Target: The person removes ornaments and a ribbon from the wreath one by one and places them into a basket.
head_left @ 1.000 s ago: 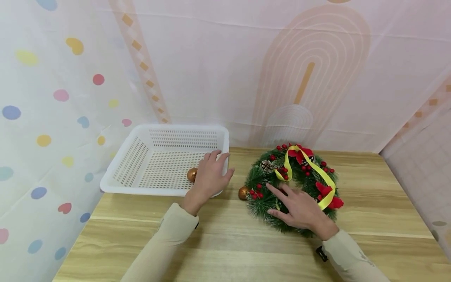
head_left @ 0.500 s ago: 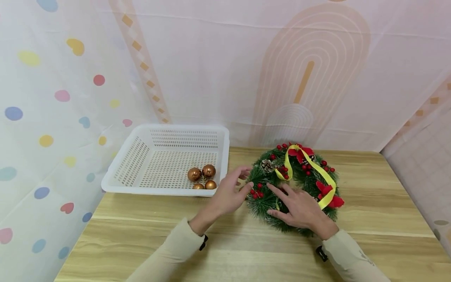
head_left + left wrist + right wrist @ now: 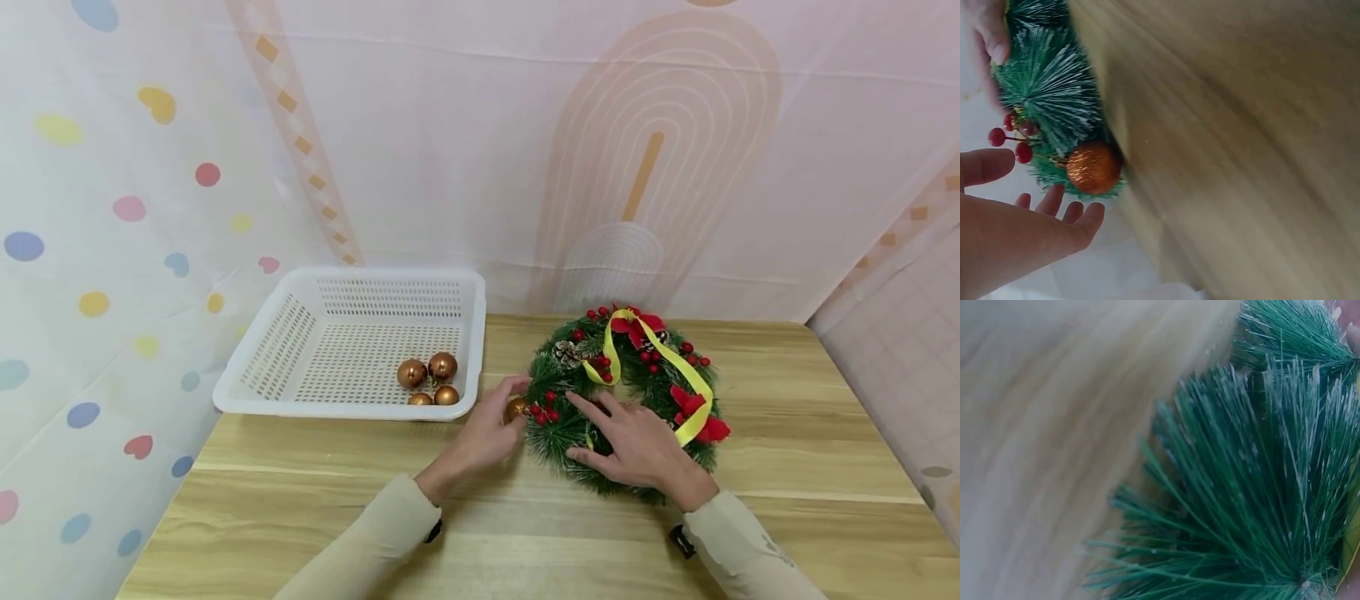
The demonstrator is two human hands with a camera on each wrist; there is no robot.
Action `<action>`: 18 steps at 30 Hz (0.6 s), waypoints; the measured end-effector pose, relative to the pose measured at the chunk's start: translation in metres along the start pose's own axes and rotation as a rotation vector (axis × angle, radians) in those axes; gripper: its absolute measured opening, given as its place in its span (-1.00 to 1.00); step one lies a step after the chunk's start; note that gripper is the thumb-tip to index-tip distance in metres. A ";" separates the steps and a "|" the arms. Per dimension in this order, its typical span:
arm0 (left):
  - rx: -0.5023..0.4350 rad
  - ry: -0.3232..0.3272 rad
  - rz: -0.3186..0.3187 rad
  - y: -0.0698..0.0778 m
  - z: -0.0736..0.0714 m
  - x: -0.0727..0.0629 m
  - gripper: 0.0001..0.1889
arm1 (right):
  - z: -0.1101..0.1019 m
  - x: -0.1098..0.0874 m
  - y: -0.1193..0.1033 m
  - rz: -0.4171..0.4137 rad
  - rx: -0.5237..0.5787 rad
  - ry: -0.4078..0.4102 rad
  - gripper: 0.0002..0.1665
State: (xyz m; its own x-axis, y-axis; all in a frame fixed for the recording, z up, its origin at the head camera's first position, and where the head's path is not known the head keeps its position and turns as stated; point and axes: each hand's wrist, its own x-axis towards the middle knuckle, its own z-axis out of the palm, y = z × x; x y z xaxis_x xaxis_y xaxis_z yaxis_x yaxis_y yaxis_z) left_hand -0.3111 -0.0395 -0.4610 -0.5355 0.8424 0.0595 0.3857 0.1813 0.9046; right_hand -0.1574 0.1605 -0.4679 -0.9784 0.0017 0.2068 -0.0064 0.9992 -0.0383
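Observation:
A green wreath (image 3: 551,371) with red berries, red flowers, pinecones and a yellow ribbon lies on the right part of the table. At its left edge hangs a glittery copper bauble (image 3: 1093,167). My left hand (image 3: 486,429) is beside this bauble, thumb and fingers spread apart around it; in the left wrist view a gap shows between the fingertips (image 3: 1094,212) and the ball. My right hand (image 3: 637,442) rests on the wreath's lower part, index finger and thumb stretched out, its other fingers partly hidden. Green bristles fill much of the right wrist view.
Left of the wreath stands a white perforated basket (image 3: 247,379), with several copper baubles (image 3: 412,373) in its near right corner. A patterned cloth (image 3: 450,167) hangs behind the wooden table (image 3: 300,492).
My left hand has moved right from the basket's near right corner to the bauble at the wreath, uncovering the baubles in the basket. The right hand has stayed on the wreath.

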 end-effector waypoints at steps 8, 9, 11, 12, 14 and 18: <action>-0.014 0.016 -0.049 -0.010 0.005 0.011 -0.47 | 0.000 0.001 -0.001 0.013 0.007 -0.007 -0.09; -0.009 0.016 -0.050 -0.011 0.005 0.012 -0.48 | 0.000 0.001 -0.001 0.014 0.005 -0.007 -0.09; -0.001 0.018 -0.053 -0.012 0.007 0.014 -0.47 | 0.001 0.001 -0.001 0.013 0.002 -0.003 -0.09; 0.002 0.019 -0.055 -0.013 0.007 0.015 -0.47 | 0.001 0.000 -0.001 0.012 0.000 0.000 -0.09; 0.006 0.024 -0.049 -0.015 0.009 0.016 -0.47 | 0.001 0.000 -0.001 0.010 -0.004 0.006 -0.09; 0.016 0.053 -0.038 -0.017 0.009 0.017 -0.50 | 0.001 0.000 -0.001 0.011 -0.004 0.009 -0.09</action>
State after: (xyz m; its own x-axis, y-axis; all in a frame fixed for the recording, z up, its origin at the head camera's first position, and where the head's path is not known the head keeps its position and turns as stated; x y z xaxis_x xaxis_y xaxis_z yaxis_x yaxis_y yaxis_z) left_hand -0.3199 -0.0234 -0.4795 -0.5891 0.8067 0.0476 0.3759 0.2215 0.8998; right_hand -0.1577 0.1595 -0.4691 -0.9764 0.0134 0.2155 0.0056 0.9993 -0.0370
